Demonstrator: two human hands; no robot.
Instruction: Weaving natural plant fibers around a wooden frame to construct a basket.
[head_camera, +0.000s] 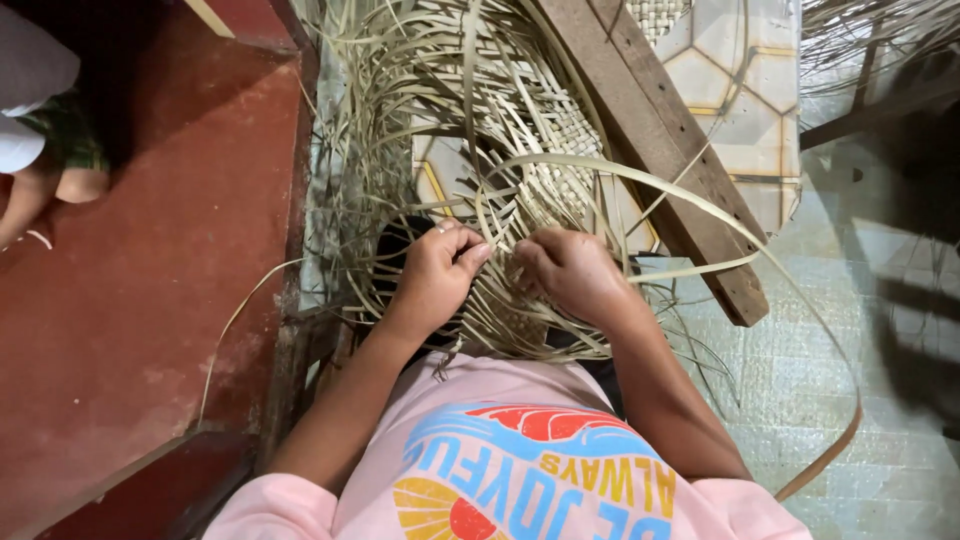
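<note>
A half-woven mat (545, 150) of pale dried leaf strips lies in front of me, with many loose strips (400, 90) fanning out from its edge. My left hand (437, 272) pinches strips at the near edge of the weave, fingers curled around them. My right hand (572, 272) sits just beside it, fingers bent into the same strips. The two hands nearly touch at the fingertips. One long strip (690, 200) arcs from the hands out to the right and down.
A brown wooden plank (660, 140) lies diagonally over the mat on the tiled floor (860, 400). A red raised floor (140, 280) is on the left, where another person's foot (60, 185) shows. More strips lie at top right (880, 30).
</note>
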